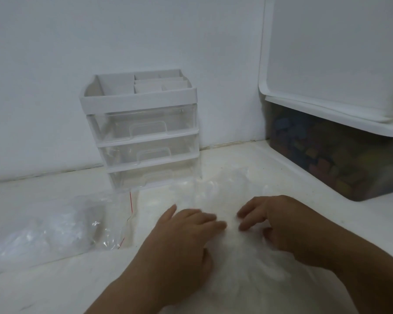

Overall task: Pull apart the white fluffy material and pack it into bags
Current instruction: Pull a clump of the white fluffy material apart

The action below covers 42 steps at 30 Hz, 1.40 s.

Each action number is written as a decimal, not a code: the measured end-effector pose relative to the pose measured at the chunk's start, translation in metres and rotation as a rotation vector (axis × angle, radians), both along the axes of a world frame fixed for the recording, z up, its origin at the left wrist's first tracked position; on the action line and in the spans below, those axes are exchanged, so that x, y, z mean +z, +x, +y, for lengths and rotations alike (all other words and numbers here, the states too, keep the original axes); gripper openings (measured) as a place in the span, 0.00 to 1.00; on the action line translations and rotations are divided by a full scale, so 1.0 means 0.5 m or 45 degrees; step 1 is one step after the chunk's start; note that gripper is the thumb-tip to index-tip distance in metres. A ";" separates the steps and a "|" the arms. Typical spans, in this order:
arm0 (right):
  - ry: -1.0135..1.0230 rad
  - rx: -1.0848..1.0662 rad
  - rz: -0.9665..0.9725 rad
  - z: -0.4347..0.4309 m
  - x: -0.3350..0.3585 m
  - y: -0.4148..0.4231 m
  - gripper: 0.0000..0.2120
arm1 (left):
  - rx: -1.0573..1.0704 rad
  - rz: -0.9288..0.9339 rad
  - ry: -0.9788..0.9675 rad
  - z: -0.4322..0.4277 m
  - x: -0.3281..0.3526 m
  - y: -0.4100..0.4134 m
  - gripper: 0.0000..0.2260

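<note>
Evidently partway: one clear zip bag (55,230) lay at left holding white filling, while a mound of white fluffy material (238,273) remained unpacked on the table (55,288). Left hand (182,236) pressed it, fingers straight; right hand (279,220) curled into it, grip unconfirmed.

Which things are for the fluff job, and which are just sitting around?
For the job:
fluff
bag, at the left
left hand and right hand, both on the fluff

Just lying about:
drawers
bin of coloured bits
lid
</note>
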State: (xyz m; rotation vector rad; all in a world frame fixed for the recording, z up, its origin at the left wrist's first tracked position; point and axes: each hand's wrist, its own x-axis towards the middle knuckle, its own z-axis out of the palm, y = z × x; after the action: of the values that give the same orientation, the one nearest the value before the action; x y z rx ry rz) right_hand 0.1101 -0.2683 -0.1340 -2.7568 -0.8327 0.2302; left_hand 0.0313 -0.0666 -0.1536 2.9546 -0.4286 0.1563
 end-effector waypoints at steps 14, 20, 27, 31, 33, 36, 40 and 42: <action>0.190 -0.293 -0.062 -0.023 0.004 -0.005 0.11 | 0.084 -0.065 -0.032 -0.040 0.000 -0.017 0.32; 0.617 -0.493 -0.481 -0.032 0.028 -0.008 0.14 | 0.139 -0.044 0.001 -0.037 0.002 -0.019 0.37; 1.096 -0.440 -0.445 -0.024 0.050 -0.030 0.03 | 0.199 -0.298 -0.177 -0.037 0.018 -0.021 0.35; 1.504 -0.317 0.095 -0.013 0.054 -0.044 0.07 | 0.167 -0.848 -0.589 -0.023 0.021 -0.018 0.16; 1.758 -0.248 0.507 -0.001 0.058 -0.051 0.13 | 0.237 -0.826 -0.883 -0.025 0.038 -0.019 0.13; 1.949 -0.175 0.926 0.010 0.061 -0.058 0.15 | 0.329 -0.553 -1.436 -0.022 0.047 -0.018 0.18; 2.013 -0.121 1.113 0.012 0.060 -0.066 0.22 | 0.237 -0.026 -2.038 -0.017 0.047 -0.006 0.34; 2.027 -0.090 1.188 0.012 0.059 -0.068 0.33 | 0.161 0.173 -2.157 -0.016 0.049 -0.006 0.38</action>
State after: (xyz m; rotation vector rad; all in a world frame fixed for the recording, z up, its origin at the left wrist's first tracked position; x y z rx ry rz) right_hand 0.0762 -0.2623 -0.1046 -0.9736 -0.3103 0.4830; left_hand 0.0283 -0.0744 -0.1293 1.2967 0.0094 0.1861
